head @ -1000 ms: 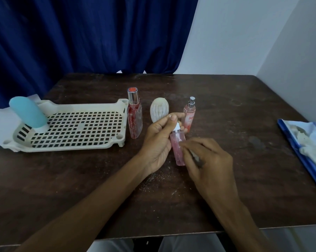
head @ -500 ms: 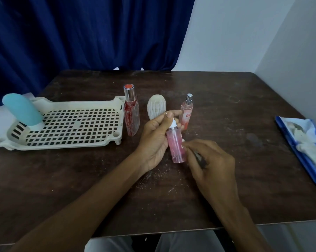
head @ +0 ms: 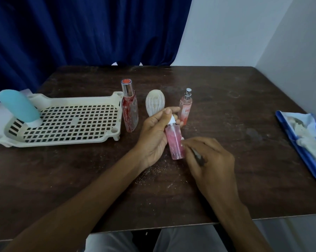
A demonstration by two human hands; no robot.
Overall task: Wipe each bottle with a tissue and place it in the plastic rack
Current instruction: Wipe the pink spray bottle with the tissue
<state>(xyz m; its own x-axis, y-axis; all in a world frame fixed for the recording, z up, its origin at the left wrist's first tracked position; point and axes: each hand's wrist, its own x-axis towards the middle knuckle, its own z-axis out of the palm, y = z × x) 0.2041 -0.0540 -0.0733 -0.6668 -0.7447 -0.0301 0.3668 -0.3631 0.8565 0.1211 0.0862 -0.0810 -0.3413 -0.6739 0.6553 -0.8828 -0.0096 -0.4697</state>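
My left hand [head: 153, 135] grips a small pink bottle [head: 174, 142] with a white cap, held tilted just above the table. My right hand [head: 211, 160] presses curled fingers against the bottle's right side, pinching a tissue [head: 182, 138] of which only a white scrap shows. The cream plastic rack [head: 62, 141] lies at the left with a blue bottle [head: 17, 106] standing cap-down in its far left corner. A tall red bottle [head: 130, 110], a white ribbed bottle [head: 154, 104] and a pink spray bottle [head: 185, 108] stand behind my hands.
A blue tissue packet [head: 306, 142] with crumpled white tissues lies at the table's right edge. White crumbs speckle the dark wooden table [head: 226, 91] under my hands. A blue curtain hangs behind, and a white wall runs along the right.
The pink bottle and both hands have stayed in place. My right fingers have shifted slightly along the bottle's side. The view has tilted a little.
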